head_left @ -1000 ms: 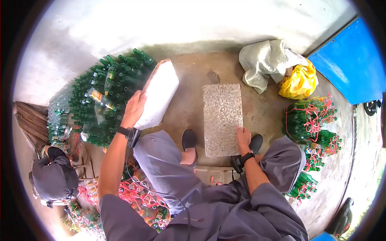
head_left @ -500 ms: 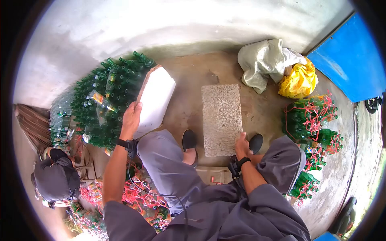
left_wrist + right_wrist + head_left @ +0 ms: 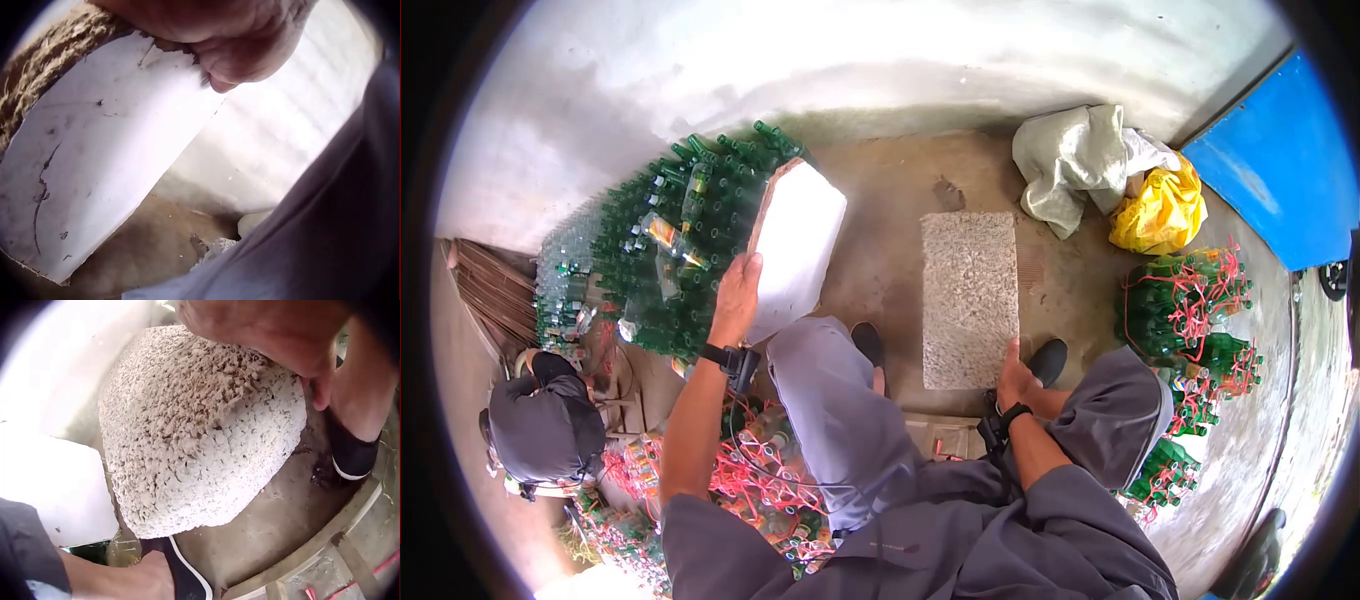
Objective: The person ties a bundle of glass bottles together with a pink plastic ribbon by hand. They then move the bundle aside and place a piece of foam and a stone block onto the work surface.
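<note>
In the head view my left hand (image 3: 737,297) grips the brown, broken edge of a white board (image 3: 800,235), which leans tilted beside the left knee. The left wrist view has the thumb pressed over the face of this white board (image 3: 94,144), marked by cracks and chips; its fingers behind are hidden. My right hand (image 3: 1015,378) holds a rough, speckled grey slab (image 3: 970,300) at the lower right edge, thumb lying along the side. Close up in the right wrist view, the slab (image 3: 194,431) shows a coarse, pitted surface, and the hand (image 3: 275,337) covers its upper corner.
Green bottles (image 3: 690,230) stand packed along the left wall. Bottle bundles tied with red string (image 3: 1190,310) flank the right. A grey sack (image 3: 1075,165) and a yellow bag (image 3: 1162,210) lie at the back right near a blue panel (image 3: 1265,165). Another person (image 3: 545,425) sits far left.
The white board has dipped slightly left and down with my left hand. My right hand has shifted a little down the slab's edge, thumb now straighter. The head view has drifted slightly.
</note>
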The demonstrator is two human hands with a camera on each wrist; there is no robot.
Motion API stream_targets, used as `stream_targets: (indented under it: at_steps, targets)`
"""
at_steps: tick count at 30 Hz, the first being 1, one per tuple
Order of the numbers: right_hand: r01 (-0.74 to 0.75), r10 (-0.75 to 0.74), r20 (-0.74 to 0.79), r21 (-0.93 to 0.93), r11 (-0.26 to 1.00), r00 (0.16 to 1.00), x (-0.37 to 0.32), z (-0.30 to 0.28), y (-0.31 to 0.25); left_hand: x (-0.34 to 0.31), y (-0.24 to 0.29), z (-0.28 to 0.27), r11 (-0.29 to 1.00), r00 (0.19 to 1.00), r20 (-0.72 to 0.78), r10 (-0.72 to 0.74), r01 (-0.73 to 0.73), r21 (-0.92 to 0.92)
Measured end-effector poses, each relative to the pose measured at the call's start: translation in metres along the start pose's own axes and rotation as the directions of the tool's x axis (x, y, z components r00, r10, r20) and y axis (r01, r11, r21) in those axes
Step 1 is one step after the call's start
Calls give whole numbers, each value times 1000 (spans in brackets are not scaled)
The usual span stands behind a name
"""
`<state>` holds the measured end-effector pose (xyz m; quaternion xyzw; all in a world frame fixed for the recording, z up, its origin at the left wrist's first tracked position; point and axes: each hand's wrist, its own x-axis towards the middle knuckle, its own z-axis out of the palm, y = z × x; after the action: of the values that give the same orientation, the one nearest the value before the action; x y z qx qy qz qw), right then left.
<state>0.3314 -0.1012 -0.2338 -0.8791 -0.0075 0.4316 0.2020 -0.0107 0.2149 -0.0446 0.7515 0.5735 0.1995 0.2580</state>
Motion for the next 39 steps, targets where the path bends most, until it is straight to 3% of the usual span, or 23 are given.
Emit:
stream_targets:
  at_steps: [1,3,4,6,7,9,10,12,15,19,21,24,27,31,33,34,36,37,39]
  targets:
    - [-5,5,1,-9,1000,1000,-12,-3,-11,6,2,-5,999,998,57,-26,28,-43]
    - [-369,333,166,305,878,928,-27,-5,-33,16,6,-11,999,998,68,-16,19,-50]
    - [-375,341,161,302,877,926,-3,5,-14,21,6,-12,998,997,72,1,3,-58]
    - [-126,76,154,351,928,985,67,30,50,28,7,-15,995,996,80,25,-18,-94]
    - [-134,86,151,338,932,985,63,26,45,30,12,-20,995,991,125,49,-38,-97]
    - [-226,215,109,104,969,971,58,24,33,40,6,-23,988,966,248,72,-35,-150]
    - [-230,219,109,100,968,970,52,28,29,43,1,-22,988,966,251,67,-30,-151]
    - [-226,285,-138,336,914,949,44,37,25,47,-3,-22,986,960,265,89,-47,-161]
    - [-297,368,-250,282,912,896,43,38,19,46,-2,-20,989,965,248,85,-52,-137]
    - [-231,328,-335,297,926,884,29,41,7,33,-2,-14,994,987,151,54,-39,-98]
    - [-216,320,-284,342,915,904,25,38,8,19,14,-19,996,993,116,-34,43,-76]
    - [-236,349,-198,438,867,916,-18,35,-28,11,10,-13,989,998,68,1,9,-147]
    - [-237,386,-177,543,806,906,14,98,24,10,8,-7,986,994,104,-24,41,-161]
    - [-245,430,-162,626,741,888,1,136,22,5,25,-2,989,994,107,-23,39,-143]
    - [-252,357,3,715,652,934,-6,137,18,6,25,-4,993,996,91,-26,36,-111]
    - [-244,358,-4,724,646,934,-9,133,13,10,21,-5,993,995,94,-13,24,-118]
    - [-357,378,121,666,655,918,-16,121,6,16,3,-8,992,996,92,-4,16,-123]
    - [-349,376,112,669,656,920,-16,119,5,19,-5,-6,999,1000,6,0,1,-49]
    - [-356,384,94,619,700,918,-17,118,0,19,-7,-15,996,998,58,-27,31,-78]
